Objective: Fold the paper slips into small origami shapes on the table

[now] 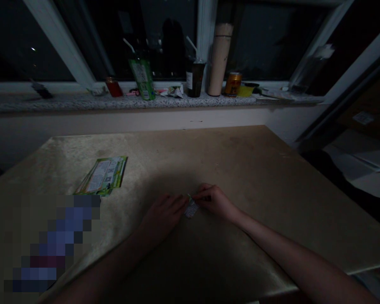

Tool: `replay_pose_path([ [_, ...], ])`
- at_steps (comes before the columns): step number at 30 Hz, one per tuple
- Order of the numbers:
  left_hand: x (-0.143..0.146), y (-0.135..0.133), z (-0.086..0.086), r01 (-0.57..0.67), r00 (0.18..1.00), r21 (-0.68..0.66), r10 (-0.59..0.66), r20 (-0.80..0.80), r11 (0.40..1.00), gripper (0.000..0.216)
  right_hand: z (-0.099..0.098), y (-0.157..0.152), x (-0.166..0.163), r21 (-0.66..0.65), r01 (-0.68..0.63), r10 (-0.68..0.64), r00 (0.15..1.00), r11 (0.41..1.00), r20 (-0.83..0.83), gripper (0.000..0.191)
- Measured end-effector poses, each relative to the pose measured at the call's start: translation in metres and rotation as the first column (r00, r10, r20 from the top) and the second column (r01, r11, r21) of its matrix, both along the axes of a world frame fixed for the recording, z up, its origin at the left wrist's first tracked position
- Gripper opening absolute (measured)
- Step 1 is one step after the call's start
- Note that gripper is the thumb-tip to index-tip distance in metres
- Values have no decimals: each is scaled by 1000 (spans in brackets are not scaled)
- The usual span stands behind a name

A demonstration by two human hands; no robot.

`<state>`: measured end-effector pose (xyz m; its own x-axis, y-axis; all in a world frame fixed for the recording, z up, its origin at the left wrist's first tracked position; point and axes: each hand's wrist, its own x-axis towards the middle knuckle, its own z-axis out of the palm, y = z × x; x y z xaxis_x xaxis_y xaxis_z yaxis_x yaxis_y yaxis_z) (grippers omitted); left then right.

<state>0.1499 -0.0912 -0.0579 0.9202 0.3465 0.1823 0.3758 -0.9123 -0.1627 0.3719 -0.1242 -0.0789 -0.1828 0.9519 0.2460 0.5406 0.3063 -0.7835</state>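
Note:
A small piece of printed paper (pixel 191 209), whitish with a green bit at its top, lies on the brown tabletop between my hands. My right hand (pixel 215 202) is closed in a pinch at the paper's upper right edge. On the other side, my left hand (pixel 165 212) lies palm down with its fingers stretched out, their tips at the paper's left edge. Dim light hides the exact finger contact. To the left, a fanned stack of green and white printed cards (pixel 106 174) rests on the table.
A pixelated blue object (pixel 58 236) covers the table's lower left. Along the granite windowsill (pixel 171 101) stand a red jar (pixel 114 87), a green cup with a straw (pixel 142 80), a dark cup (pixel 195 80), a pink flask (pixel 219 61) and a gold can (pixel 233 84).

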Motion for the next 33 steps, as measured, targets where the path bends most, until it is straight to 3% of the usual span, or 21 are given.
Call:
replay_pose_path([
  [4, -6, -7, 1, -28, 1000, -113, 28, 4, 993, 44, 6, -9, 2, 224, -87, -3, 927, 971, 374, 17],
  [7, -11, -10, 3, -24, 1000, -177, 26, 10, 984, 53, 12, -15, 1, 296, -201, 9, 840, 934, 542, 25],
  [13, -14, -8, 3, -32, 999, -224, 26, -28, 974, 58, 15, -18, 0, 416, -342, 34, 805, 842, 593, 26],
  [23, -20, 14, 9, 85, 988, -288, -119, -100, 954, 57, 12, -22, -6, 483, -317, -71, 774, 816, 629, 28],
  [30, -26, 21, 15, 152, 988, -244, -157, -2, 958, 49, 11, -27, -11, 460, -347, -168, 620, 817, 767, 33],
  [33, -27, 23, 20, 145, 989, -224, -143, 26, 964, 41, 12, -29, -14, 455, -353, -181, 593, 817, 784, 33],
])
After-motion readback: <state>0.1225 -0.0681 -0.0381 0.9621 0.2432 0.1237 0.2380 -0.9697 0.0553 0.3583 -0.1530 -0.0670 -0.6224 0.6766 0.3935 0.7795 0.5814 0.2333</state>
